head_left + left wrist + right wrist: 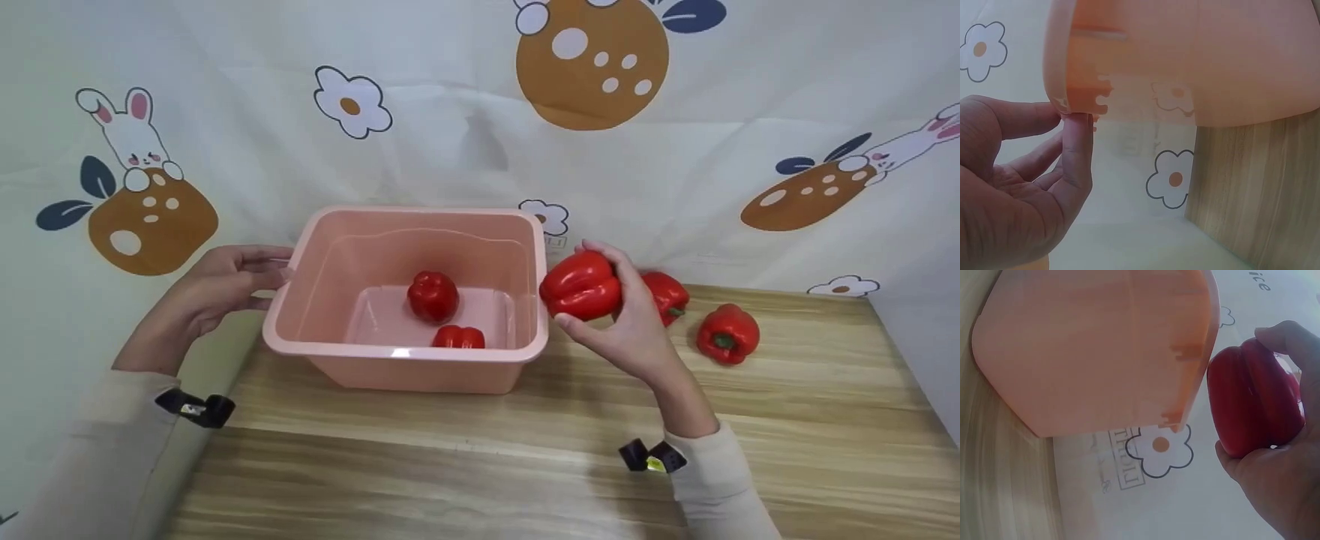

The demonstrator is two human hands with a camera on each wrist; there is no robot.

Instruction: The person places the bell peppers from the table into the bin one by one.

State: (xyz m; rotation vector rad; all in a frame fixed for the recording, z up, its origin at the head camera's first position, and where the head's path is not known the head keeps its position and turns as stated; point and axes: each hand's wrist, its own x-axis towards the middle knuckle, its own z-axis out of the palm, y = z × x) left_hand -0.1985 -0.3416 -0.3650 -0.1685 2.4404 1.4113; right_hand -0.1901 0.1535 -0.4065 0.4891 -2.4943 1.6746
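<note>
A pink plastic basin (420,350) stands on the wooden table with two red bell peppers inside, one whole pepper (433,298) and one partly hidden behind the front rim (459,337). My left hand (217,289) pinches the basin's left rim between thumb and fingers, as the left wrist view shows at the rim's edge (1058,67). Just outside the right rim, my right hand (634,330) grips a third red bell pepper (581,285) at rim height. In the right wrist view that bell pepper (1255,399) sits between thumb and fingers, close beside the basin wall (1100,354).
Two more red bell peppers lie on the table to the right, one pepper (666,296) partly behind my right hand and another pepper (728,334) farther right. A patterned cloth backdrop (435,165) rises directly behind the basin. The wooden table (450,465) extends in front.
</note>
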